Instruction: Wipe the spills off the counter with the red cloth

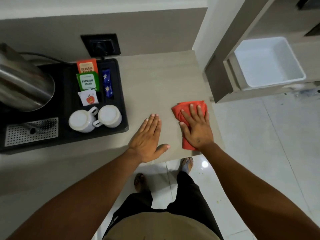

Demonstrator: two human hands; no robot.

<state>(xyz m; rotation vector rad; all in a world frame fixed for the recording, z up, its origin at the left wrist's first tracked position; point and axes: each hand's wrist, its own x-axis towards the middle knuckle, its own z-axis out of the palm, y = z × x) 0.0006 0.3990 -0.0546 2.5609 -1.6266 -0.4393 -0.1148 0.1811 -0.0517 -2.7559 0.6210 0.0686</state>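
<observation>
The red cloth [189, 105] lies folded on the grey counter [155, 80], close to its right edge. My right hand [196, 128] presses flat on the cloth with fingers spread, covering its middle. My left hand [149, 137] rests palm down on the bare counter to the left of the cloth, fingers together, holding nothing. I cannot make out any spill on the counter surface.
A black tray [121, 94] at the left holds a steel kettle [22, 84], two upturned white cups [95, 118], tea sachets [88, 80] and a metal drip grid [31, 131]. A wall socket [101, 45] sits behind. A white bin [268, 63] stands at the right, over tiled floor.
</observation>
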